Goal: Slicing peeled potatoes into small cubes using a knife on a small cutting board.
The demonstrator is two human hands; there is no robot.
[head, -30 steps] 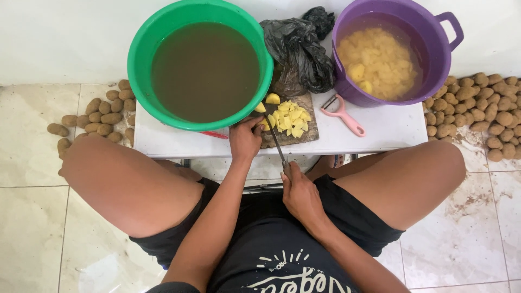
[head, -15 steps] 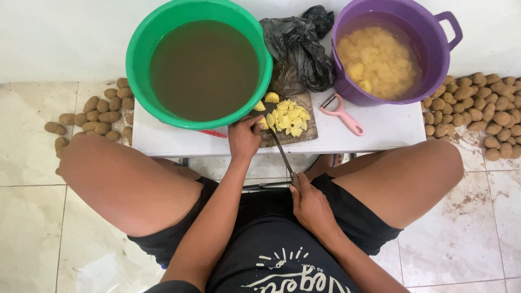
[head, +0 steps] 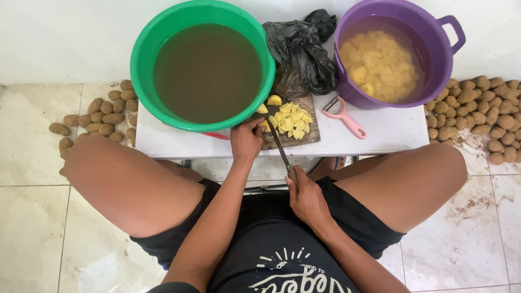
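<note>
Yellow potato pieces (head: 292,118) on board; knife (head: 278,145) close to fingertips.
L hand (head: 247,141) pins a piece, R hand (head: 305,196) clenches handle: slip could nick fingers.

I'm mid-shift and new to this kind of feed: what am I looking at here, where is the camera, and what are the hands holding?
There is no machine: a seated person works with two bare hands, filmed by one camera on their head looking down past their knees. A small white table carries a green plastic basin of murky brown water, a purple plastic pot of peeled yellow potato pieces in water, a crumpled black plastic bag, a pink peeler and a dark wooden cutting board with yellow potato chunks. The left hand steadies a piece on the board. The right hand has its grip closed on a long kitchen knife. Unpeeled brown potatoes lie on the tiled floor on both sides.
</note>
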